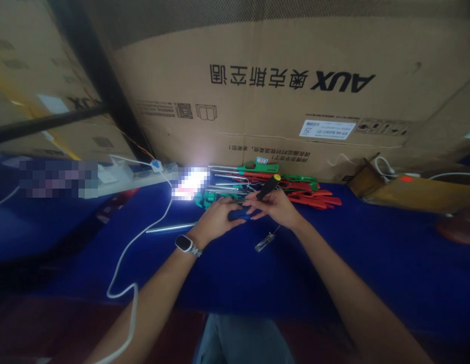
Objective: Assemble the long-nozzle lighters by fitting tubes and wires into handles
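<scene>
My left hand point(220, 218), closed, grips a blue lighter handle point(239, 215) over the table. A thin metal tube point(170, 228) sticks out to the left behind my left wrist; whether it joins the blue piece is hidden. In my right hand point(278, 208), fingers closed, is a screwdriver point(268, 187) with a black handle and yellow end, tilted up to the right. Its tip is near the blue handle, partly covered by fingers. A small clear lighter tank point(264, 242) with a thin wire lies just below my right hand.
Beyond my hands lie several long-necked lighters, green point(263, 167) and red point(322, 199). A bright, blurred-out phone-like screen point(190, 183), a power strip point(132, 183) and a white cable point(123, 253) are on the left. Large cardboard boxes point(257, 116) stand behind; a small cardboard tray point(405, 194) sits right.
</scene>
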Available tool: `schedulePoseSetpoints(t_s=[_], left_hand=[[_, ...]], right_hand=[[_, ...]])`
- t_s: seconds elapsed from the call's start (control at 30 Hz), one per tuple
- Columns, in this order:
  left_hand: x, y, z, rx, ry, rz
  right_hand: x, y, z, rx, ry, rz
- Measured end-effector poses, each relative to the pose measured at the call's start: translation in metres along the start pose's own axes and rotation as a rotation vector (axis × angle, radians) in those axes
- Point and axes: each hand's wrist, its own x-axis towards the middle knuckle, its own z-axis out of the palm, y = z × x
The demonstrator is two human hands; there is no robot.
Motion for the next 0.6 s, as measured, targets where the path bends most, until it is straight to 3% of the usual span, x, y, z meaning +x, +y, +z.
schedulePoseSetpoints(t_s=[0.13, 0.5, 0.6], left_hand=[[0.0, 0.001, -0.001, 0.007, -0.006, -0.006], [-0.001, 0.001, 0.001, 0.068, 0.009, 0.015], [-0.001, 0.006, -0.003, 0.033, 0.081, 0.009]], right_hand=[[0.007, 0.004, 0.005, -0.005, 0.056, 0.01], [0.012, 0.014, 0.02, -0.221, 0.25, -0.238], [0.011, 0.013, 0.02, -0.215, 0.279, -0.261]])
